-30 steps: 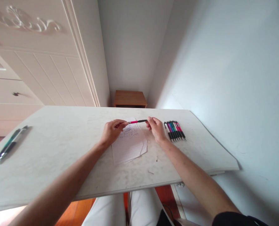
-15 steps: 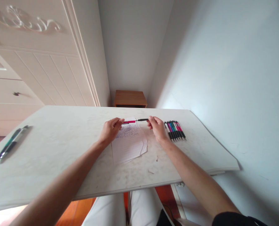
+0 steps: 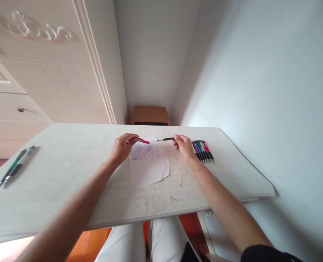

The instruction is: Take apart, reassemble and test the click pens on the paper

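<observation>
Pinched in my left hand (image 3: pixel 124 146) is the pink pen barrel (image 3: pixel 145 141), its free end pointing right and slightly down. My right hand (image 3: pixel 183 145) is closed on the black pen grip (image 3: pixel 168 139), from which a thin dark refill (image 3: pixel 159 140) sticks out to the left. A small gap separates the refill's end from the barrel. Below both pieces lies a sheet of lined paper (image 3: pixel 146 171) with dense purple-blue scribbles on its upper part. Beside my right hand, several pens (image 3: pixel 203 151) with coloured barrels and black grips lie in a row, partly hidden by that hand.
Two pens (image 3: pixel 16 166), one green and one silvery, lie at the left of the white table (image 3: pixel 96 142). Small scraps (image 3: pixel 174 198) rest near the front edge. A wooden stand (image 3: pixel 151 114) is behind the table, a wall (image 3: pixel 273 109) on the right, a cream cabinet (image 3: pixel 55 80) on the left.
The pink barrel and the black grip with its refill have come apart. My left hand has shifted left, tilting the barrel downward; my right hand has moved slightly right.
</observation>
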The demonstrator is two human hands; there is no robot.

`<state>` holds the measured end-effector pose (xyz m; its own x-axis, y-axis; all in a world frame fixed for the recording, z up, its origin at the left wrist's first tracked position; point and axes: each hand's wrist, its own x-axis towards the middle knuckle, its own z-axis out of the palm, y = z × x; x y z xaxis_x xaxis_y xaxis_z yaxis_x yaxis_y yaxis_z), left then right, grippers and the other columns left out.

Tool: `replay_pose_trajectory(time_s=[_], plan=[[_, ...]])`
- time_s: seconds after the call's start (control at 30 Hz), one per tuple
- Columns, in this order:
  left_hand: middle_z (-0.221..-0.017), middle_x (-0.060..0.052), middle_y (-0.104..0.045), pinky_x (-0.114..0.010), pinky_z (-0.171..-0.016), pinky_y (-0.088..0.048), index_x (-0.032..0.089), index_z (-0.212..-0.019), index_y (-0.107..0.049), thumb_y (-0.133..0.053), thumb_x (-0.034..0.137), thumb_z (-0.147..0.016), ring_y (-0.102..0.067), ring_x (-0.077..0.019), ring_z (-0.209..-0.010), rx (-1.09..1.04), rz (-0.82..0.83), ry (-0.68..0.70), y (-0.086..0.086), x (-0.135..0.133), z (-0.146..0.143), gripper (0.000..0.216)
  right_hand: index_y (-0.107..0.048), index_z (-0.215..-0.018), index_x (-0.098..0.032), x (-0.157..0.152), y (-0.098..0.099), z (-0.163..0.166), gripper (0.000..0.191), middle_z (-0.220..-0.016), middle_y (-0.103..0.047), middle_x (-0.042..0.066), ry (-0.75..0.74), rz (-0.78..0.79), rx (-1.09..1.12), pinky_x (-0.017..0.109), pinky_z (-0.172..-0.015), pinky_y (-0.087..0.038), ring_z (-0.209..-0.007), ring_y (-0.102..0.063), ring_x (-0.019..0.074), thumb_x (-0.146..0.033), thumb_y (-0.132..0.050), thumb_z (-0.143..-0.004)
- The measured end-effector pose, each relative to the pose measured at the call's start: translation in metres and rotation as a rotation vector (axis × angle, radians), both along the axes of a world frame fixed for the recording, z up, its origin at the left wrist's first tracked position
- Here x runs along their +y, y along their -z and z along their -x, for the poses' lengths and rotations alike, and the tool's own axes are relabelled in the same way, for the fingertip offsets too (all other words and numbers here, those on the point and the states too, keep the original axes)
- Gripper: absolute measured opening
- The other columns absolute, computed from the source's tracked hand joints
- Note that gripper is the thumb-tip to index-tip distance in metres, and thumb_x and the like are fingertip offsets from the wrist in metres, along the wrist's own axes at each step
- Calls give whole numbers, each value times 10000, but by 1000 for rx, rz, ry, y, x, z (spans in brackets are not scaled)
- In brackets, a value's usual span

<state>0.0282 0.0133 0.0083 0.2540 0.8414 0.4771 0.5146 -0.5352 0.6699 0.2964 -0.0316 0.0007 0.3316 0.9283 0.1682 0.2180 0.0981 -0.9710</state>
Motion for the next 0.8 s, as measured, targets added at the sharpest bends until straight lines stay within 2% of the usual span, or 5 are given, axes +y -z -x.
replay_pose_trajectory(time_s=[0.3, 0.8], plan=[[-931, -85, -706, -328, -806, -481, 198, -942, -726, -490, 321, -889, -630, -210, -841, 115, -106, 29, -5, 5, 14, 271, -538, -640, -192, 1, 4, -5, 437, -600, -603, 12, -3, -24, -225, 253, -517, -408, -494, -515, 123, -565, -497, -865], [-962, -72, -737, -347, -850, -499, 216, -901, -738, -513, 343, -870, -660, -225, -889, 100, -84, 18, -16, 4, 25, 260, -541, -654, -204, -1, 2, -3, 376, -591, -589, -5, -7, -2, -303, 247, -535, -406, -497, -517, 126, -487, -463, -889]])
